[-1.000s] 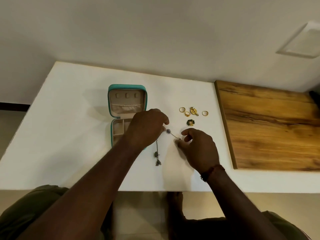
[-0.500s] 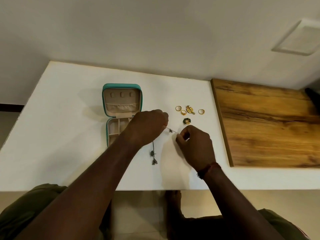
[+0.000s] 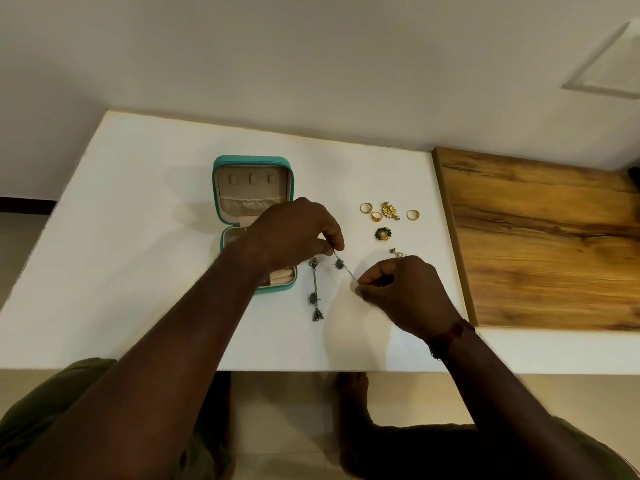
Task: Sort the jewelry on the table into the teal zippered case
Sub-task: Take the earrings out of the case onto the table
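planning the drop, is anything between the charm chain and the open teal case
Nothing lies between them. The charm chain, pinched by the left hand and right hand, is right of the teal case; only the left forearm covers its tray.

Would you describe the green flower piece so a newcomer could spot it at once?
Find the wooden board on the right. Left of it lie gold rings; the green flower piece sits just nearer the person. It alone has dark green petals round a gold centre.
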